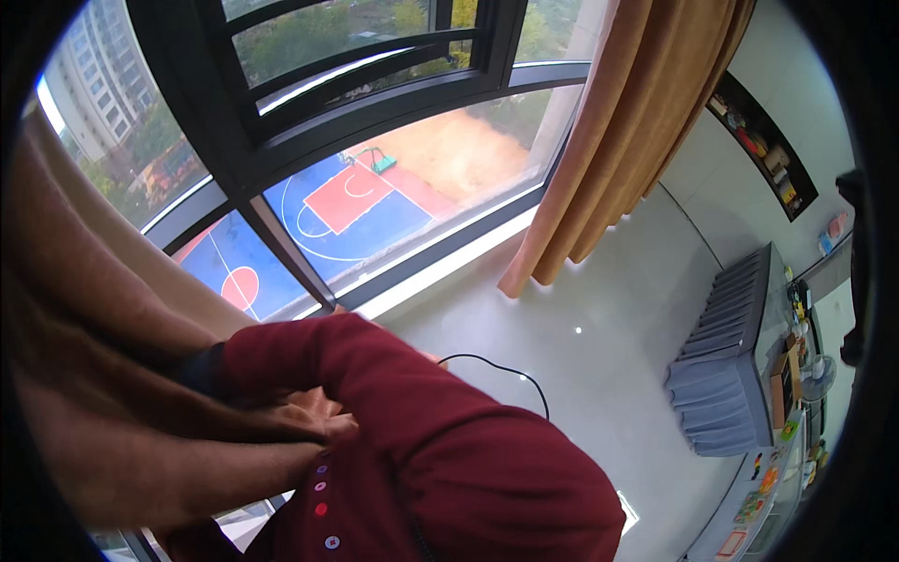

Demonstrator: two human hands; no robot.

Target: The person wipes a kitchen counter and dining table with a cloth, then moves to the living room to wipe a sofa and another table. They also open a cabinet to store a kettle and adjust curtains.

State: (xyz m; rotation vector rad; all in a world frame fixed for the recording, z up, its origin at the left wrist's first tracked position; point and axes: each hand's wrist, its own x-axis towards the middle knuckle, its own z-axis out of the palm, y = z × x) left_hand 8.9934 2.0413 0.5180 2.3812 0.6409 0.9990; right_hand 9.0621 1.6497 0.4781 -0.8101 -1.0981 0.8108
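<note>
Brown curtain folds [133, 414] fill the left side and narrow to a crumpled bunch [316, 414] in front of a maroon garment [484, 464] with a row of small buttons [321, 486]. A bent maroon sleeve [281, 355] with a dark cuff [204, 369] reaches left in among the folds. Neither my left hand nor my right hand can be made out; past the cuff everything is hidden by cloth and shadow. More maroon cloth [197, 541] shows below the folds at the lower left.
A dark-framed window [246, 161] overlooks a basketball court. Another tan curtain [597, 154] hangs right of it. A black cable [499, 364] lies on the pale floor [597, 365]. At the right stand a table with a grey pleated skirt [716, 393], a cardboard box [783, 386] and a small fan [818, 378].
</note>
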